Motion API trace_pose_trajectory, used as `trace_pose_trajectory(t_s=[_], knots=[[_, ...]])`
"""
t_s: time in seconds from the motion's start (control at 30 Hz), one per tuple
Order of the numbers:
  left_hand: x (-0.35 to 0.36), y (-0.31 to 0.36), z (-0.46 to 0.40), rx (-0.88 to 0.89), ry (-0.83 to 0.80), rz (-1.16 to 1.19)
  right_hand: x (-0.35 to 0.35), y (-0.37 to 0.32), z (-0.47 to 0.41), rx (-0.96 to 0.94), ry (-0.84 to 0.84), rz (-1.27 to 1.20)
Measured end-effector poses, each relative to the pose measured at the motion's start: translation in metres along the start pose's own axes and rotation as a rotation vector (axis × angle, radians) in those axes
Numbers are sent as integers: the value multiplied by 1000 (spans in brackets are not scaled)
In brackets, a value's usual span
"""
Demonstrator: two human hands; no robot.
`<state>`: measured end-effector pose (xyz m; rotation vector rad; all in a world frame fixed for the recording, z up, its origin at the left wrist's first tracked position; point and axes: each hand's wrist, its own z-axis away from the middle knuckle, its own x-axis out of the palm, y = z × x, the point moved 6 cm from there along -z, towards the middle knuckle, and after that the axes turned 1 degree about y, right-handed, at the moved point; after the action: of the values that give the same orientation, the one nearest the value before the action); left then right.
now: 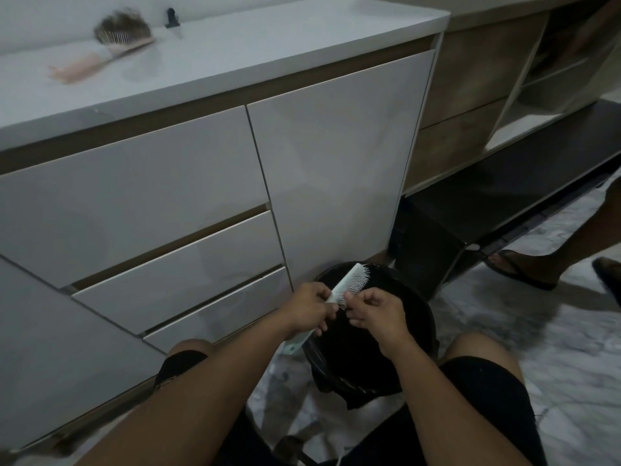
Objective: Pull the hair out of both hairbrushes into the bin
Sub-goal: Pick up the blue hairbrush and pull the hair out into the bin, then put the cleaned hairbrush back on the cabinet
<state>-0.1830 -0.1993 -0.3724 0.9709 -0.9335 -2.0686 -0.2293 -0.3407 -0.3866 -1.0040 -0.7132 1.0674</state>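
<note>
A pale green hairbrush (353,280) with white bristles is held over a black bin (416,317) lined with a black bag, on the floor between my knees. My left hand (311,307) grips the brush by its handle. My right hand (376,312) pinches at the lower bristles with thumb and fingers; whether hair is between them is too small to tell. A second, pink hairbrush (111,45), its bristles matted with brown hair, lies on the white countertop (268,48) at the far left.
White cabinet doors and drawers (188,210) stand right in front of me. A small black object (171,17) sits on the counter. Another person's legs in dark sandals (524,270) stand at the right on the marble floor, beside a low dark shelf (504,196).
</note>
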Motion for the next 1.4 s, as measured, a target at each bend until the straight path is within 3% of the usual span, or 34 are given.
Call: trace_pose_trajectory(t_s=[0.2,0.33,0.47,0.67,0.8,0.87,1.17,1.4], knots=[[-9,4,6,12,11,-138,-2,0,-2,27,77,45],[-17,11,8,125,44,-286,-8,-3,-6,78,111,74],[-26,15,11,158,100,-401,-26,-8,-14,96,262,28],[-42,42,24,207,138,-470,-21,-50,-10,-47,178,34],[-59,64,32,256,152,-508,-23,-83,-20,-100,252,45],[-73,79,39,290,204,-508,-18,-103,-23,-116,218,28],[-143,166,90,445,401,-207,44,-236,26,-239,-228,-179],[-202,224,143,570,560,-85,89,-348,53,-453,-166,-144]])
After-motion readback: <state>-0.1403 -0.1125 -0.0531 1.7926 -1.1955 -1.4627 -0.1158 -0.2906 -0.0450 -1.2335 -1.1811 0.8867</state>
